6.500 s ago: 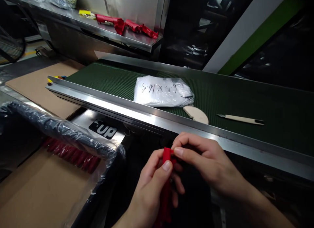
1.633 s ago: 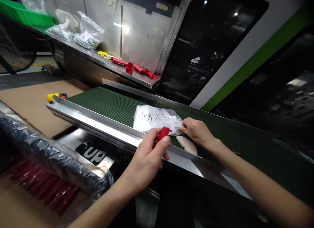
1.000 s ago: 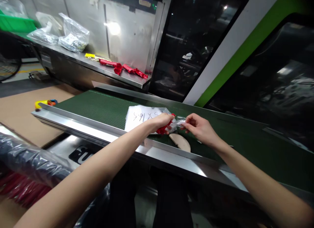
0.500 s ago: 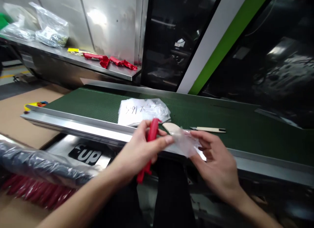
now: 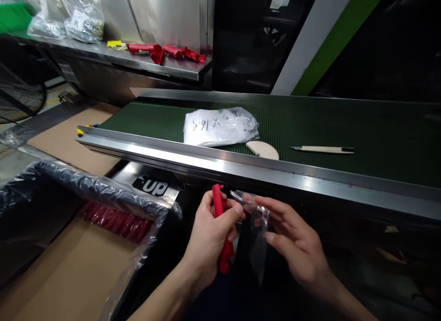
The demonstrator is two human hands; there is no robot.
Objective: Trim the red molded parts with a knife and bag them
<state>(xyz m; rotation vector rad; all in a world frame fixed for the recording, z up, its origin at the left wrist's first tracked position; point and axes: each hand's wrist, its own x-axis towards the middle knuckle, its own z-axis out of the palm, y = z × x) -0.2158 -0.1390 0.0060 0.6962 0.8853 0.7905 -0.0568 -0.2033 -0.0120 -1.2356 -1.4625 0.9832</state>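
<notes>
My left hand [image 5: 213, 233] is wrapped round a red plastic part [image 5: 218, 200], which stands nearly upright in front of the conveyor's metal edge. Close by on the right, my right hand [image 5: 296, 236] holds a small clear plastic bag [image 5: 258, 247] that hangs down from its fingers. The bag's upper end is near my left fingertips. On the green belt [image 5: 389, 141] lie a stack of clear bags with handwriting [image 5: 220, 127], a pale half-round piece [image 5: 263, 150] and a knife with a pale handle [image 5: 322, 149].
At the lower left, a box lined with dark plastic [image 5: 99, 180] holds wrapped dark red parts [image 5: 117, 222]. Several red parts [image 5: 144, 48] and bags of metal hardware [image 5: 84, 29] rest on the metal shelf [image 5: 172, 69] behind.
The view has tilted down and shifted left, showing more of the lined box. Both hands are now in front of the conveyor edge, with the clear bag hanging lower.
</notes>
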